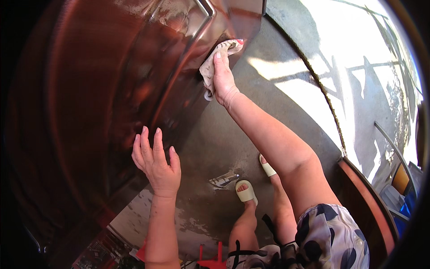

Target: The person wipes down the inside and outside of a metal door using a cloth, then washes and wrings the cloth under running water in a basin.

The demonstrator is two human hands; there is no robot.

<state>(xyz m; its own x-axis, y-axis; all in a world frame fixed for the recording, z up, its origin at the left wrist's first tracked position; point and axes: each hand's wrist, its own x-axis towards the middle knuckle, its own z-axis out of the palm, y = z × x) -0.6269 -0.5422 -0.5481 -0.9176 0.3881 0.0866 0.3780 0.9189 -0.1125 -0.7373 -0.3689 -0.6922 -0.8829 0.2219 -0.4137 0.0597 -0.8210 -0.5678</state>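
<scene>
My right hand (223, 79) presses a damp-looking, pale beige cloth (209, 69) against the lower edge area of a glossy dark red panelled door (134, 74). The cloth is folded and bunched, with a small red patch at its far corner. Wet streaks and reflections show on the door's upper panel, near the raised moulding (198, 32). Lower down, my left hand (161, 164) holds nothing, its fingers spread towards the door. Whether those fingertips touch the surface I cannot tell.
A small puddle (224, 180) lies on the concrete floor (215, 144) beside my sandalled feet (247, 191). A dark groove (314, 72) crosses the floor towards sunlit ground. Another reddish panel edge (368, 203) stands at right. Red plastic furniture (211, 263) shows at the bottom.
</scene>
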